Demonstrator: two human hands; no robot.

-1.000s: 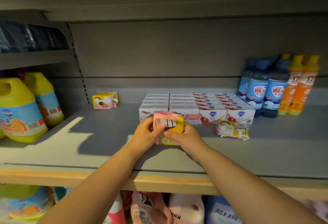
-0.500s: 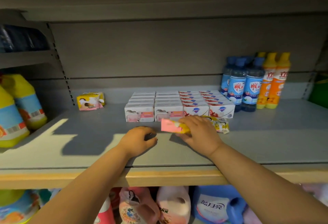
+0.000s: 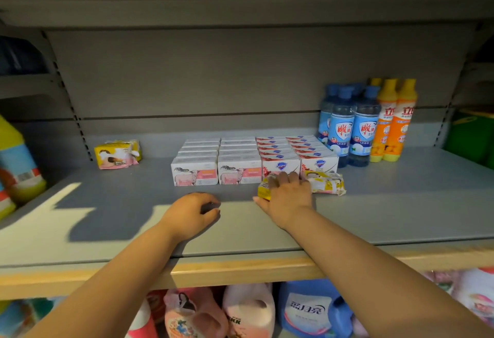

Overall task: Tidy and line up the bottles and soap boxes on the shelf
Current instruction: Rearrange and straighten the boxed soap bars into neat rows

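Now | soap box rows [image 3: 240, 176]: 4 | right hand [image 3: 287, 196] grips 1 wrapped soap [image 3: 264, 190]

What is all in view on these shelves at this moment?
shelf: one, grey, centre
pink-white soap boxes: two rows, shelf middle
red-white soap boxes: two rows, right of those
yellow soap packs: three; one back left, two before the boxes
blue bottles: several, right of boxes
orange bottles: several, right of blue
yellow jugs: two, far left
detergent jugs: several, mixed colours, shelf below
left hand: curled, resting on shelf
right hand: holding one yellow pack
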